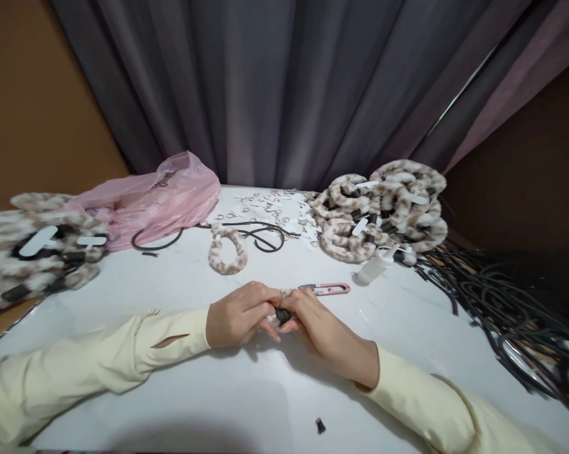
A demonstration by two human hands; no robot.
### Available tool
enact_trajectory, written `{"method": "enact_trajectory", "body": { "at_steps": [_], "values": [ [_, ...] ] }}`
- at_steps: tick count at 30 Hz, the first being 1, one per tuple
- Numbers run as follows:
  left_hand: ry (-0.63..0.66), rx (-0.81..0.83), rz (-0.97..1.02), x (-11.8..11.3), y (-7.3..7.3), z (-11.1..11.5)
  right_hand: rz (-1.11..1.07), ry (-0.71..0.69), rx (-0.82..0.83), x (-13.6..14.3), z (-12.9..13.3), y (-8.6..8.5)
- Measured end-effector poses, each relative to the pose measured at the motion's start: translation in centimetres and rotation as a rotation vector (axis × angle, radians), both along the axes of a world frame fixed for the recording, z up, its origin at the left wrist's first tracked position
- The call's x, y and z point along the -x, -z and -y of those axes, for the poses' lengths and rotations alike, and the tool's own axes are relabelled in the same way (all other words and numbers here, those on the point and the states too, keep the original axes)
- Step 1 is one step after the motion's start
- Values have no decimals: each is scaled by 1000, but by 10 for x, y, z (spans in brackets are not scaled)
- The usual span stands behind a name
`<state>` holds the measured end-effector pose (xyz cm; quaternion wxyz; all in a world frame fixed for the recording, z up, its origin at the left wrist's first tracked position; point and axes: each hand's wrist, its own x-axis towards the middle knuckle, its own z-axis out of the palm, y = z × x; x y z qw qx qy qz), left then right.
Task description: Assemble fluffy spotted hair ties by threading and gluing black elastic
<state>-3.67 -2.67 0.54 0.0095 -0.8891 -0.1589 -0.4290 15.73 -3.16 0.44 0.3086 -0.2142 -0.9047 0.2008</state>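
Note:
My left hand (239, 315) and my right hand (319, 329) meet in the middle of the white table, fingertips nearly touching. Both are closed around a small fluffy piece with black cord (283, 316) wound on it. Most of that piece is hidden by my fingers, so its full shape does not show. Just behind my right hand lies a pair of pink-handled thread snips (334, 289). Farther back, a brown-and-white fluffy ring (242, 260) rests flat on the table. Near the front edge lies a short black scrap (321, 426).
Piles of fluffy rings with white tags flank me, one left (5, 252), one right (345, 249). A pink plastic bag (184, 189), loose black cord (270, 224) and small metal rings with white tags (277, 208) lie behind. A squeeze bottle (373, 270) and tangled black cords (501, 315) are right.

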Motion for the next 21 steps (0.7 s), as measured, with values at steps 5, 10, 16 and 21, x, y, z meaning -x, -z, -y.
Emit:
{"method": "enact_trajectory", "body": {
  "at_steps": [5, 10, 16, 21],
  "values": [
    [-32, 98, 25, 2, 6, -1, 5, 7, 3, 0, -1, -3],
    [-69, 259, 47, -2, 4, 6, -28, 138, -163, 6, 1, -1],
    [-98, 497, 127, -10, -1, 12, -3, 219, -389, 8, 0, 1],
    [-131, 552, 137, -11, 0, 11, 40, 234, -421, 8, -1, 2]
  ]
}}
